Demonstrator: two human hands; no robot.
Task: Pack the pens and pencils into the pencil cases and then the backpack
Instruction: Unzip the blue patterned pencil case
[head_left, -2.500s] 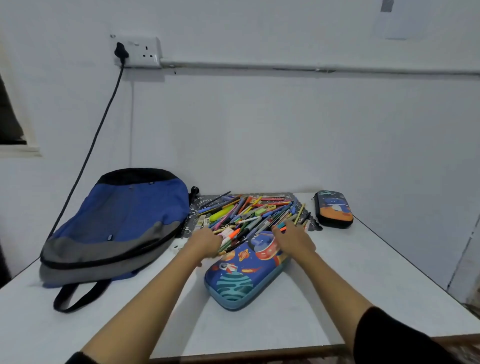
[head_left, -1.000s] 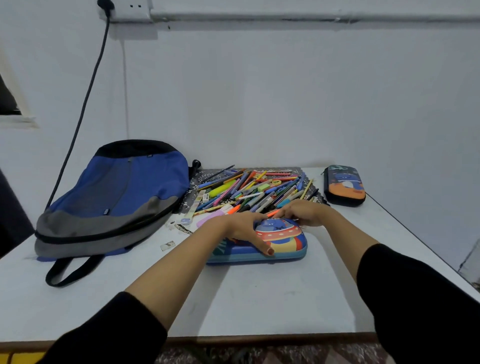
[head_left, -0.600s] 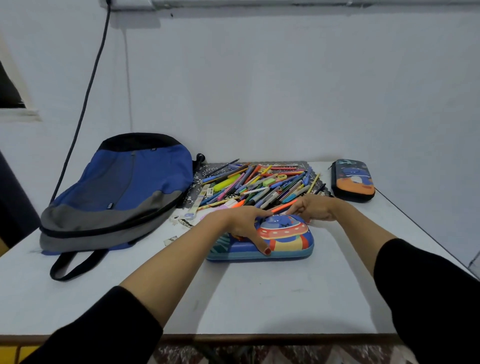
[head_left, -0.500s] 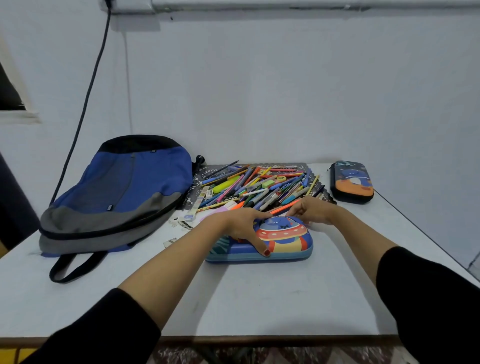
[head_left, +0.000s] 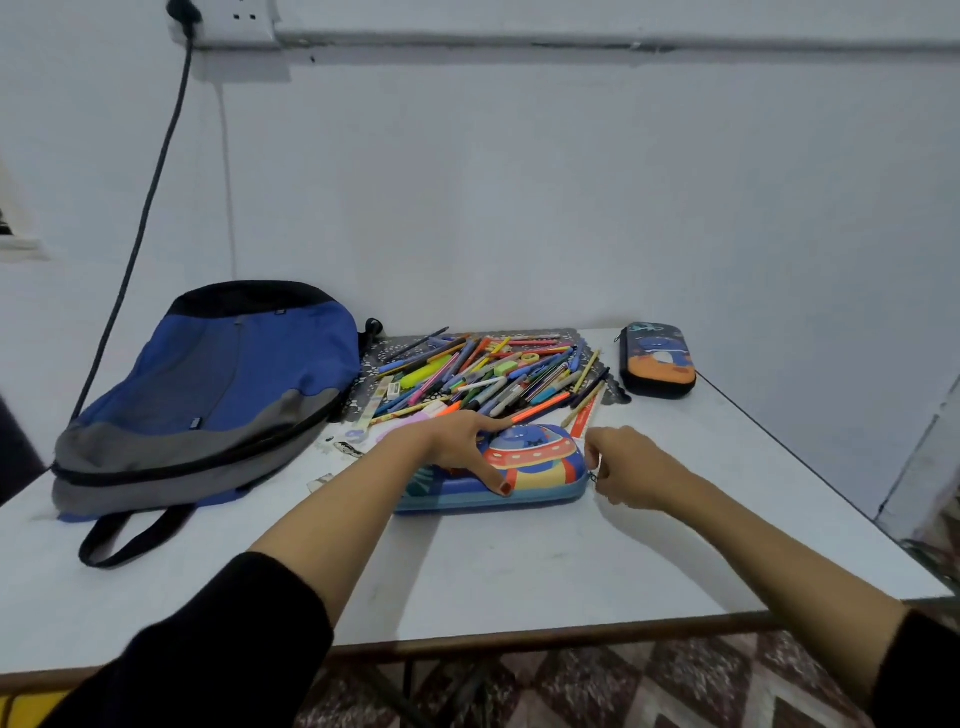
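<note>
Left hand (head_left: 457, 451) lies flat, fingers extended, pressing the lid of the blue pencil case (head_left: 540, 465), a hard moulded shell with rounded corners. Right hand (head_left: 626, 467) pinches the zipper pull (head_left: 594, 476) at the case's right end. Pens and pencils (head_left: 493, 371) are heaped just behind. Bare table (head_left: 519, 571) extends to the near edge. Soft fabric backpack (head_left: 218, 384) lies left; the second pencil case (head_left: 657, 361) sits near the right edge.

Dim, cool bluish light lies flat across the white worktop (head_left: 519, 571), with no glare. A soft shadow spreads beside the left forearm (head_left: 332, 519). The wide lens bows the wall pipe (head_left: 571, 40) along the top of the frame and slants the worktop's edges. The pens and pencils (head_left: 488, 374) look colourful but soft, and the black sleeves (head_left: 208, 649) in the lower corners lose all detail.
</note>
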